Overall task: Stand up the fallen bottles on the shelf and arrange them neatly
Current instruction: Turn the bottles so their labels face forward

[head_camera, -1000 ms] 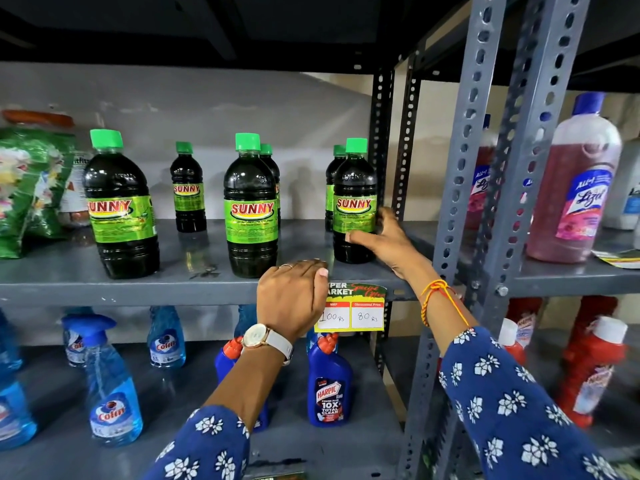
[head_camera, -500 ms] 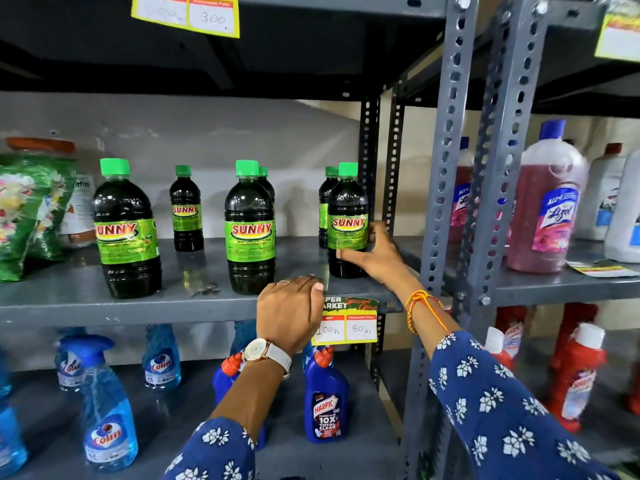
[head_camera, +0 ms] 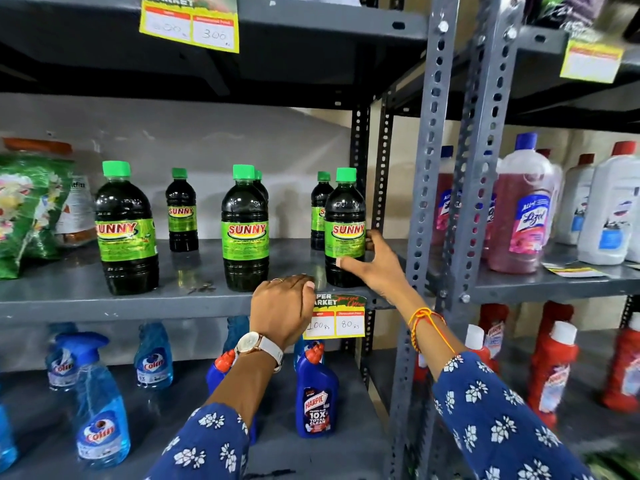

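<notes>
Several dark Sunny bottles with green caps stand upright on the grey middle shelf (head_camera: 86, 303). Three are in front: one at the left (head_camera: 126, 230), one in the middle (head_camera: 245, 230), one at the right (head_camera: 345, 230). Smaller-looking ones stand behind, such as the back bottle (head_camera: 181, 213). My right hand (head_camera: 375, 268) wraps the lower right side of the right front bottle, thumb across its front. My left hand (head_camera: 282, 308) rests with curled fingers on the shelf's front edge, holding nothing.
A green packet (head_camera: 27, 209) leans at the shelf's left end. Grey slotted uprights (head_camera: 429, 202) stand right of the held bottle. Pink and white cleaner bottles (head_camera: 526, 209) fill the neighbouring shelf. Blue spray bottles (head_camera: 98, 403) and Harpic bottles (head_camera: 316, 393) stand below. A price tag (head_camera: 334, 318) hangs on the edge.
The camera has tilted upward, showing more of the shelf above. Both hands keep their places: right on the right front bottle, left on the shelf edge.
</notes>
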